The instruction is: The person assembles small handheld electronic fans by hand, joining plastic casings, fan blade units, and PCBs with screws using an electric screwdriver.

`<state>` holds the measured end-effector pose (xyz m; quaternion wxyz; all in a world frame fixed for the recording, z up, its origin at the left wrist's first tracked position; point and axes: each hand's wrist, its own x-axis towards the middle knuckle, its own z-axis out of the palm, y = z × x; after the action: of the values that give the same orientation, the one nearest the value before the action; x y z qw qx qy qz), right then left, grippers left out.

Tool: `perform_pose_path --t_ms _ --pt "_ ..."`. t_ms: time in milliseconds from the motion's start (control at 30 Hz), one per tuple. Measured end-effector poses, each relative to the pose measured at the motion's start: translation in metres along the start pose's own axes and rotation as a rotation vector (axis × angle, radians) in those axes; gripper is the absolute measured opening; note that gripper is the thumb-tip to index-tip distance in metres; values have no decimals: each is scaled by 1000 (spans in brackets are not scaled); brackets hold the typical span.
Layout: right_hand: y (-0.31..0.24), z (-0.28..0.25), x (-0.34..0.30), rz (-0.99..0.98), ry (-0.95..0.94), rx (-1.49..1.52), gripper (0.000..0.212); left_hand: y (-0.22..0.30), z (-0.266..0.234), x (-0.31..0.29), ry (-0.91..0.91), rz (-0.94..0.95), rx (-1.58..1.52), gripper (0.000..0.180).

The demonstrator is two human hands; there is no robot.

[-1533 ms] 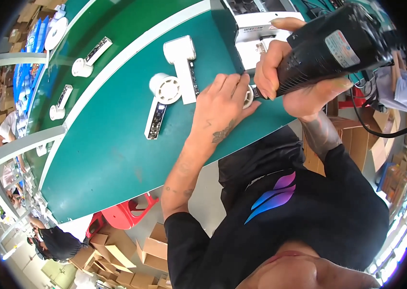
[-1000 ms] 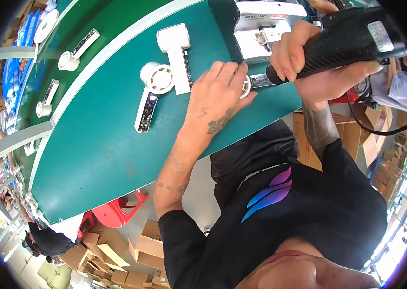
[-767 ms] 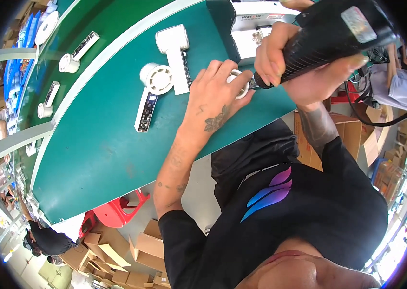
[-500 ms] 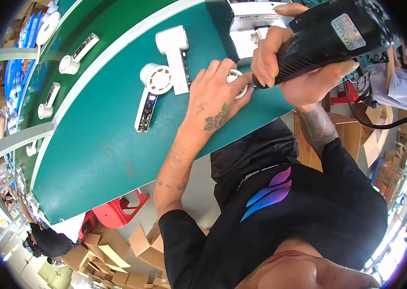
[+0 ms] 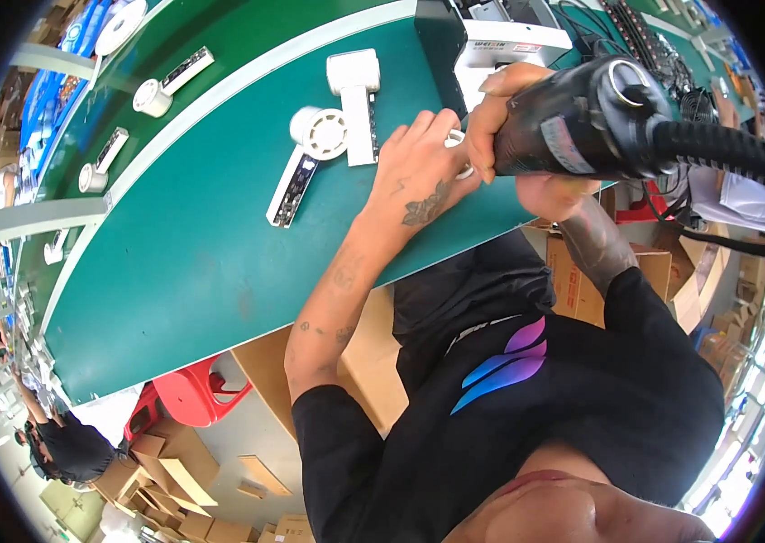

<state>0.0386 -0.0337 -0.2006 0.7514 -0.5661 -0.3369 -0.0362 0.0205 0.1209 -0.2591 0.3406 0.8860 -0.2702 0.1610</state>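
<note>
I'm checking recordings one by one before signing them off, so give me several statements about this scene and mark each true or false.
1. The right hand grips a black tool with a ribbed cord. True.
2. The left hand touches nothing. False: its fingers are on a white round part.
3. A white handled unit with a spoked round face lies on the green table, its circuit board showing. True.
4. The red seat stands on top of the table. False: it is off the table, beyond its edge, near cardboard boxes.
5. The person's black shirt carries a blue and purple print. True.
</note>
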Motion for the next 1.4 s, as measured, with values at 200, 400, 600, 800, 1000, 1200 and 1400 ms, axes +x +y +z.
perform_pose_path --t_ms 200,400,600,800,1000,1200,1400 --pt "-26 0 15 -21 -401 -269 74 -6 2 -9 156 60 -182 47" --pt "-21 3 10 -49 -453 -148 59 -3 4 0 142 -5 -311 35" --pt "-15 4 8 -3 -435 -229 74 -6 9 -3 239 84 -234 32" --pt "-31 17 13 81 -335 -153 93 0 2 -5 15 -54 -67 37" --pt "-24 16 11 -36 -371 -237 96 -8 7 -7 28 4 -41 40" --pt "-29 17 8 -43 -395 -301 94 -7 6 -10 58 28 -23 46" --pt "-29 18 5 26 -385 -269 95 -9 9 -11 76 50 9 32"
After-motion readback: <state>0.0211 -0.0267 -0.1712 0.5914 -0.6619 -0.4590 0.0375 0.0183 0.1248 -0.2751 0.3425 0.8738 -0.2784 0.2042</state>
